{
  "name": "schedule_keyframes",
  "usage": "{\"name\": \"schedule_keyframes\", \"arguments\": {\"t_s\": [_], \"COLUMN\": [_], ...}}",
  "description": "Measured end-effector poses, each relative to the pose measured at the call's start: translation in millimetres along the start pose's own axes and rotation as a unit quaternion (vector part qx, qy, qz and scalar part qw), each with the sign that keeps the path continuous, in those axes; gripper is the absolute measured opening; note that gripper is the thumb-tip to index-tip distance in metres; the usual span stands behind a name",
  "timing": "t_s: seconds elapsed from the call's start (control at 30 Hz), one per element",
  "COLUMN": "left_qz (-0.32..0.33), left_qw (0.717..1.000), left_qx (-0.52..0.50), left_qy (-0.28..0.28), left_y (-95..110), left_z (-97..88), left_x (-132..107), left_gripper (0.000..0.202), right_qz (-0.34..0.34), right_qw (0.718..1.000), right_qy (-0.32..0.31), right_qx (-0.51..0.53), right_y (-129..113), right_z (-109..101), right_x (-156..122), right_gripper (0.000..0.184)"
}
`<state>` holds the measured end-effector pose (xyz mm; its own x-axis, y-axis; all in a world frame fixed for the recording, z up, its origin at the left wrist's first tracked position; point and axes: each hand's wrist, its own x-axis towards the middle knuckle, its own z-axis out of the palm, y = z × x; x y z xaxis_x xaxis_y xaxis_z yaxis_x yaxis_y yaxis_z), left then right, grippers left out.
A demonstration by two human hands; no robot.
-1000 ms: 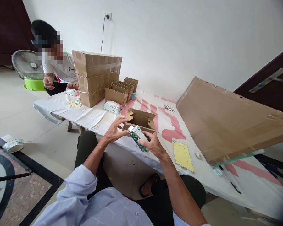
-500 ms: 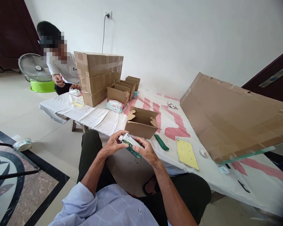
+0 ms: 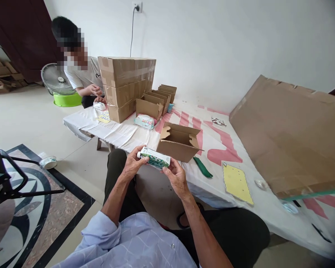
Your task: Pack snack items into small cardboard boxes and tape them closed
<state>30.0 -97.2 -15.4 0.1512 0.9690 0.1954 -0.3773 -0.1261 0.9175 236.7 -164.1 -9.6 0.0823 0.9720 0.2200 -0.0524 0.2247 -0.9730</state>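
A small white and green product carton (image 3: 154, 158) lies crosswise between my two hands, over my lap. My left hand (image 3: 132, 163) is closed round its left end, thumb on top. My right hand (image 3: 176, 176) grips its right end from below. Just beyond them an open brown cardboard box (image 3: 179, 142) stands at the table's near edge, its flaps up. A green comb-like tool (image 3: 202, 167) and a yellow sheet (image 3: 237, 182) lie on the white cloth to the right.
Stacked sealed cartons (image 3: 125, 86) and a row of open small boxes (image 3: 156, 102) stand at the far end, with a wipes pack (image 3: 144, 121). Another person (image 3: 80, 72) sits there. A big flat cardboard sheet (image 3: 290, 130) covers the right side. A fan (image 3: 57, 79) stands behind.
My hands drew the carton back from the open box toward my lap and turned it level. The view has shifted left.
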Motion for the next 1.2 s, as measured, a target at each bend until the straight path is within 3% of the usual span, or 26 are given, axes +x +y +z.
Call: {"name": "schedule_keyframes", "arguments": {"t_s": [0.2,0.4,0.57,0.7,0.93,1.07,1.2], "left_qz": [0.023,0.051,0.028,0.005,-0.006,0.033,0.107], "left_qw": [0.999,0.998,0.999,0.999,0.997,0.995,0.991], "left_qx": [-0.008,-0.026,-0.021,-0.013,-0.024,-0.018,-0.002], "left_qy": [-0.028,-0.005,0.024,0.048,0.076,0.089,0.077], "left_y": [6.7,19.9,20.3,10.6,-8.3,1.0,30.4], "left_z": [-5.4,-14.0,-27.6,-40.7,-46.9,-38.1,-25.5], "left_x": [11.0,54.6,71.6,59.2,20.2,14.9,37.6], "left_gripper": [0.083,0.085,0.086,0.085,0.089,0.089,0.085], "right_qz": [-0.026,-0.064,-0.056,-0.032,-0.016,-0.058,-0.128], "right_qw": [0.999,0.996,0.997,0.998,0.998,0.996,0.988], "right_qy": [0.047,0.059,0.048,0.038,0.044,0.052,0.066], "right_qx": [-0.002,0.014,-0.019,-0.038,-0.046,-0.053,-0.062], "right_y": [-3.6,-11.2,3.9,25.5,44.4,31.5,0.5], "right_z": [5.7,27.5,50.2,58.5,57.3,54.7,56.0], "right_x": [13.1,70.1,107.6,104.6,63.6,51.8,75.0], "right_gripper": [0.069,0.086,0.091,0.091,0.092,0.086,0.081]}}
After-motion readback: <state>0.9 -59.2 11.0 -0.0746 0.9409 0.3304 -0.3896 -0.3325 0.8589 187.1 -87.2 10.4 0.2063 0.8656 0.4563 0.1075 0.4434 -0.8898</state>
